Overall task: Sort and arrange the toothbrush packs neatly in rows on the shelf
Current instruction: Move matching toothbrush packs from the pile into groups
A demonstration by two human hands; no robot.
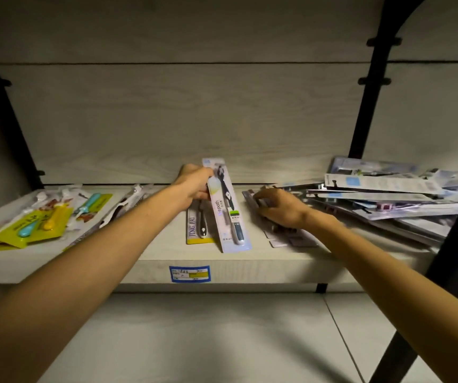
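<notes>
Fingers of the left hand curl round the upper edge of a pale blue toothbrush pack, tilted above a yellow pack lying mid-shelf. Right hand rests with fingers bent on a flat grey pack beside the loose heap. These packs look light, stiff and slick, so I would pinch the card edges, not the plastic bubble.

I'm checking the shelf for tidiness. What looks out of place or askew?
The pile of packs at the right lies jumbled, packs crossing at angles. The pack that the left hand grips sits tilted over the yellow pack. The right hand rests on the pile's near packs.
</notes>
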